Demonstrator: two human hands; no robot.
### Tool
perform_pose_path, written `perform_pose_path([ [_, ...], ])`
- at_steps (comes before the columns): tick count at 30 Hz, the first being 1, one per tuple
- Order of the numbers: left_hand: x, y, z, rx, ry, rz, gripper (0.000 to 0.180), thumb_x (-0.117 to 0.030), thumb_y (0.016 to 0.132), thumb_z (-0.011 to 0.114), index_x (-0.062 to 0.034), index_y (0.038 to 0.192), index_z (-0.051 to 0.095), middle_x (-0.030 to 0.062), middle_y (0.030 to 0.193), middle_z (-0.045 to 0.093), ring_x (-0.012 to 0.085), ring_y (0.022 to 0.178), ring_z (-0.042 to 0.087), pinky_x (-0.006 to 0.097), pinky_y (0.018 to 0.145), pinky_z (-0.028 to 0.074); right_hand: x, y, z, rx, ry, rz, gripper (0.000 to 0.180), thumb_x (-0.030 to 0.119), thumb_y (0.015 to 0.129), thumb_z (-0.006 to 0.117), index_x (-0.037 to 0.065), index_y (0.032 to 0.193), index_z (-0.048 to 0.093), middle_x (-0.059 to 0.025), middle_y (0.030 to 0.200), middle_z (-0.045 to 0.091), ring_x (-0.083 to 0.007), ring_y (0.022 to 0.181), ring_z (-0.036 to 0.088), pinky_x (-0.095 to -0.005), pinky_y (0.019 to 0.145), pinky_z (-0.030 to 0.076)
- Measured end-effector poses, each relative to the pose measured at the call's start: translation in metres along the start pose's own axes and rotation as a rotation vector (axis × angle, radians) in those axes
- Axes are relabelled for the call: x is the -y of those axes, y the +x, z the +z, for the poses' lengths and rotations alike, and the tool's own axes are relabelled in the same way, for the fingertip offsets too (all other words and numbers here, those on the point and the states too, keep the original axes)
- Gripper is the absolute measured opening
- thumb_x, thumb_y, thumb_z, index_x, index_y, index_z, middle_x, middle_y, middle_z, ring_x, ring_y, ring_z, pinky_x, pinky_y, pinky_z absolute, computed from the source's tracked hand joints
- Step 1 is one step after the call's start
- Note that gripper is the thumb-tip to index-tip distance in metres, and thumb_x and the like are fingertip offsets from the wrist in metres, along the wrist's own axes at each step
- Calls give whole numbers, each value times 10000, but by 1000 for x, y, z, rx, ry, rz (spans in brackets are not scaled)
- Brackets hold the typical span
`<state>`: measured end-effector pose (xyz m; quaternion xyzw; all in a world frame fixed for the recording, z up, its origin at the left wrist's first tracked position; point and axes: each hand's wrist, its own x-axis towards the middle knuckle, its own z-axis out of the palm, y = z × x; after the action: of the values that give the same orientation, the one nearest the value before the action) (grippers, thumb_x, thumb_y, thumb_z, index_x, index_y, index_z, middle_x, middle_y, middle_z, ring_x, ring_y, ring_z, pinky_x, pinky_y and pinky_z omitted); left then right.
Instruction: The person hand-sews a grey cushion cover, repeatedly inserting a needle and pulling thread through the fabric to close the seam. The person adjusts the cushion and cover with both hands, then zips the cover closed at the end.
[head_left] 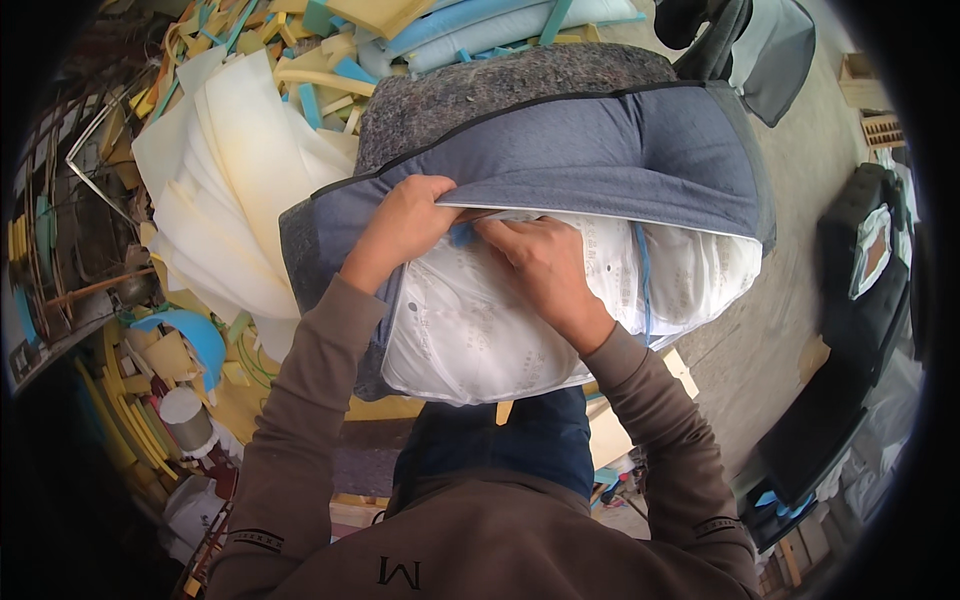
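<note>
Nearest, the person's brown sleeves rise from the lower edge toward a big cushion (560, 200) held up in front of the chest; what carries it is hidden beneath it. The left hand (400, 225) is closed, gripping the edge of the grey cover (600, 160) where it meets the white inner pad (470, 330). The right hand (545, 265) lies just beside it, fingers curled onto the same edge and pressing the white pad; a small blue piece (461, 235) shows between the two hands.

The cover is blue-grey cloth with a dark seam along its top and a felt-like grey panel (500, 90) above. The white pad is quilted, faintly patterned, and bulges out below the cover's open edge, with a thin blue strip (643, 270) running down it.

To the left the room is tight: stacked cream foam sheets (235, 190) stand just beside the cushion, with yellow and blue foam scraps (300, 40) behind. To the right, bare concrete floor (800, 210) gives open room, up to black seat parts (850, 330) near the right rim.
</note>
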<state>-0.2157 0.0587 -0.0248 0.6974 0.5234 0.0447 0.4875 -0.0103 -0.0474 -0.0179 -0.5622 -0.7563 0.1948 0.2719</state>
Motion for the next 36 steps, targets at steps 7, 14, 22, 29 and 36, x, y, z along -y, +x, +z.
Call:
perform_pose_path([
  [7, -2, 0, -2, 7, -29, 0, 362, -273, 996, 706, 89, 1004, 722, 195, 750, 653, 168, 709, 577, 380, 728, 510, 2, 6, 2, -8, -33, -42, 106, 85, 860, 690, 134, 946, 650, -59, 716, 677, -286, 664, 698, -420, 683, 547],
  [14, -5, 1, -3, 13, -28, -26, 374, -281, 992, 708, 92, 995, 729, 172, 721, 641, 176, 683, 555, 364, 703, 497, 6, 6, 0, 46, -35, 72, 100, 83, 853, 689, 130, 923, 636, -61, 713, 680, -295, 677, 704, -423, 692, 552],
  [22, 0, 3, -4, 25, -3, 17, 373, -283, 1003, 707, 89, 1003, 729, 187, 725, 653, 204, 671, 555, 377, 706, 507, 1, 13, 2, 27, 23, -47, 128, 87, 849, 706, 126, 967, 674, -71, 724, 690, -300, 687, 712, -432, 658, 550],
  [29, 0, 3, -5, 18, 6, 48, 369, -281, 1003, 708, 87, 1006, 729, 193, 733, 654, 243, 667, 557, 396, 710, 515, 6, 4, 13, -7, 125, 140, 167, 149, 916, 761, 131, 1081, 738, -117, 745, 716, -354, 686, 713, -475, 636, 559],
  [36, -1, -3, 1, -65, 92, 52, 352, -286, 959, 761, 45, 1077, 737, 253, 832, 709, 374, 725, 669, 444, 738, 536, 11, -3, 3, 14, 361, 305, 152, 131, 959, 763, 108, 1109, 773, -153, 831, 761, -334, 705, 732, -416, 653, 562],
])
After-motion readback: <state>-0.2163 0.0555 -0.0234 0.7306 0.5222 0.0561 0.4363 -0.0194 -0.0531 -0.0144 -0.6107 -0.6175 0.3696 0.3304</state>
